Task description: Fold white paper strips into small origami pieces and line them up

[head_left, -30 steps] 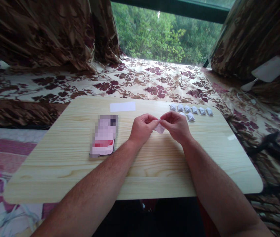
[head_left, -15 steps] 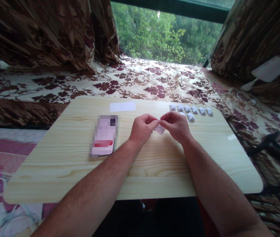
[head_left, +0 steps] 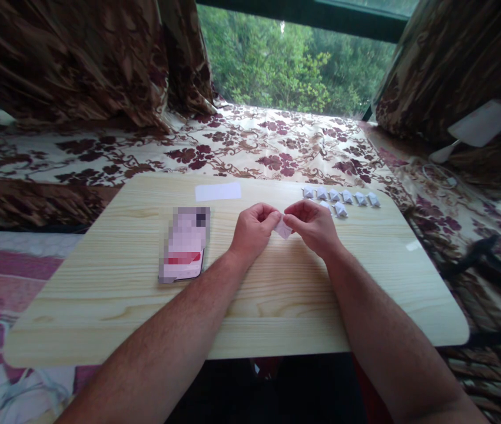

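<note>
Over the middle of a pale wooden table (head_left: 113, 300), my left hand (head_left: 252, 231) and my right hand (head_left: 314, 226) pinch a small folded white paper piece (head_left: 282, 228) between their fingertips. Both hands are closed on it, thumbs and forefingers meeting at its top. The paper hangs just above the tabletop. A row of several finished small folded paper shapes (head_left: 341, 196) lies at the table's far right, just behind my right hand.
A phone (head_left: 183, 244) lies face up to the left of my left hand. A blank white paper strip (head_left: 218, 191) lies near the far edge. Patterned brown fabric (head_left: 250, 141) covers the ledge behind, with curtains on both sides and a window.
The folded paper has been drawn slightly tighter between my fingertips; the hands barely shifted. The view moved a touch to the left.
</note>
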`<state>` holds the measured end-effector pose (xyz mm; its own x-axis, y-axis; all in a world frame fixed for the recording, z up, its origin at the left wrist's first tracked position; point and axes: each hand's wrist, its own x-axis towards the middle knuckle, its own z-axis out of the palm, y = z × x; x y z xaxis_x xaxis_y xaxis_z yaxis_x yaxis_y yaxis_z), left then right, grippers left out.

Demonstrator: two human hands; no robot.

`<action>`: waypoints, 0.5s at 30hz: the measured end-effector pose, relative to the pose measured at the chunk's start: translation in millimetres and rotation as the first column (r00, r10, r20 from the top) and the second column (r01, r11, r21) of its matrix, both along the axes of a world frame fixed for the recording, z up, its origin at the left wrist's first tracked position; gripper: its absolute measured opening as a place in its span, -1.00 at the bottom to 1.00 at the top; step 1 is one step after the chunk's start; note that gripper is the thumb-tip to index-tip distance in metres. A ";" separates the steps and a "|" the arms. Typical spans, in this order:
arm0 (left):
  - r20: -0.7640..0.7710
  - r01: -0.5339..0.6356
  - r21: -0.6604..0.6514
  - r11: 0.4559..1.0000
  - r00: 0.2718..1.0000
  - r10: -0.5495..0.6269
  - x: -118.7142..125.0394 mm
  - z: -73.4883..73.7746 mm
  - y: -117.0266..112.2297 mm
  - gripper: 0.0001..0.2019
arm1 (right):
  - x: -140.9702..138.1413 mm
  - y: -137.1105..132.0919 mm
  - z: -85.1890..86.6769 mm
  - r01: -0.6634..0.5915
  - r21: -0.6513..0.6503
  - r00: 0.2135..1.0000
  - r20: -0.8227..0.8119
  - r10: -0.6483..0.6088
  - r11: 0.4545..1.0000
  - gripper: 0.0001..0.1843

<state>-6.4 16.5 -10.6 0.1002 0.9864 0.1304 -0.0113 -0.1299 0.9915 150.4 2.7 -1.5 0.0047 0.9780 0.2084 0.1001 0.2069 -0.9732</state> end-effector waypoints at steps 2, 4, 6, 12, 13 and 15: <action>0.029 -0.010 0.015 1.000 1.000 0.009 0.2 0.3 0.7 -0.79 | 0.5 -0.1 0.2 -0.010 -0.025 1.000 0.019 0.010 1.000 -0.75; 0.053 -0.014 0.025 1.000 0.998 0.013 0.5 0.0 1.1 -0.79 | 0.8 0.0 0.0 -0.013 -0.033 0.999 0.038 0.014 0.999 -0.74; 0.056 -0.002 0.018 1.000 0.998 0.001 0.7 -0.4 1.2 -0.78 | 0.7 0.1 -0.3 -0.006 -0.024 0.999 0.048 0.007 1.000 -0.72; 0.030 -0.001 0.004 1.000 1.000 0.001 -0.4 0.4 -0.1 -0.77 | 0.4 -0.3 -0.4 0.013 -0.005 1.000 0.028 -0.013 1.000 -0.74; 0.027 -0.002 0.002 1.000 1.000 0.002 -0.5 0.5 -0.3 -0.77 | 0.4 -0.3 -0.5 0.013 -0.003 1.000 0.023 -0.013 1.000 -0.74; 0.019 -0.003 0.002 1.000 1.000 0.003 -0.7 0.8 -0.6 -0.76 | 0.2 -0.4 -0.6 0.019 -0.004 1.000 0.021 -0.019 1.000 -0.76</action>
<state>-7.1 16.0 -9.8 0.0943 0.9865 0.1338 -0.0296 -0.1316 0.9909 150.6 2.3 -2.1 0.0189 0.9786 0.2047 0.1244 0.2009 -0.9717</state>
